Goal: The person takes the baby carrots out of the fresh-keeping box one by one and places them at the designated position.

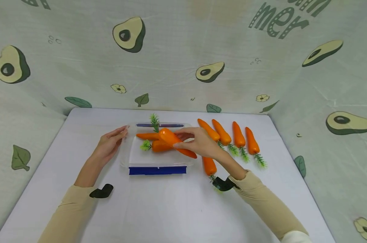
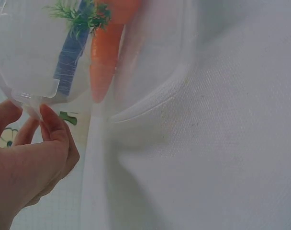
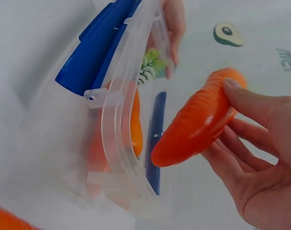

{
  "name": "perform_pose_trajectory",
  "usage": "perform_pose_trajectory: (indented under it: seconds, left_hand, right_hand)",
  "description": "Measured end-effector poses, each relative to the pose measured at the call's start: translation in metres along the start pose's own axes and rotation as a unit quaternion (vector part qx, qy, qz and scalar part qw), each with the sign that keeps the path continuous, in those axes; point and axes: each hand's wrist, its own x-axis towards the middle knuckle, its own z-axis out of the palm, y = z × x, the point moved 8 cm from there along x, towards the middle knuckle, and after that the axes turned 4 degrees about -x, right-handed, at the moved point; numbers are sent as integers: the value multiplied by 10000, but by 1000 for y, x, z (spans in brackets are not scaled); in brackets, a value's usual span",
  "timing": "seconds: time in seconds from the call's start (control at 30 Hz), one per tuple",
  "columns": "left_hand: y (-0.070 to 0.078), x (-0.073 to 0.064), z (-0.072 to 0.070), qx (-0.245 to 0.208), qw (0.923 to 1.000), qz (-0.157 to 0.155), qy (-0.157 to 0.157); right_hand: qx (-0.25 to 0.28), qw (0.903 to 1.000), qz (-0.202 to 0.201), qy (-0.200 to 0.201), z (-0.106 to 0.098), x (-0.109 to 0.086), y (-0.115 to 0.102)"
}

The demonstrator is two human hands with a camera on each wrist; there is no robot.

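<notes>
A clear plastic container [image 1: 135, 158] with blue latches stands on the table. Inside it lie two toy carrots: one [image 1: 147, 136] toward the back, another [image 1: 161, 146] in front of it, both with green tops. My left hand [image 1: 108, 145] is at the container's left end; in the left wrist view its thumb and fingers pinch a clear tab on the rim. My right hand [image 1: 200, 141] holds a third carrot [image 1: 170, 137] between thumb and fingers, slanted over the container. In the right wrist view, this carrot [image 3: 198, 122] points its narrow end down and left, beside the rim.
One more carrot [image 1: 209, 166] lies right of the container, beneath my right forearm. Several others, including the rightmost carrot [image 1: 252, 141], line up at the back right with tops toward me. A printed cloth [image 1: 171, 40] hangs behind the white table [image 1: 147, 209].
</notes>
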Motion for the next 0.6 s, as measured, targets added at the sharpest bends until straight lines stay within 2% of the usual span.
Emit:
perform_pose_trajectory:
  seconds: [0.33,0.6]
  left_hand:
    - [-3,3,-2,136,9999,27,28]
    - [-6,4,-3,53,10000,14,23]
  right_hand:
    - [205,9951,636,735,-31,-28,27]
    - [-38,9846,1268,1204,-49,-60,57]
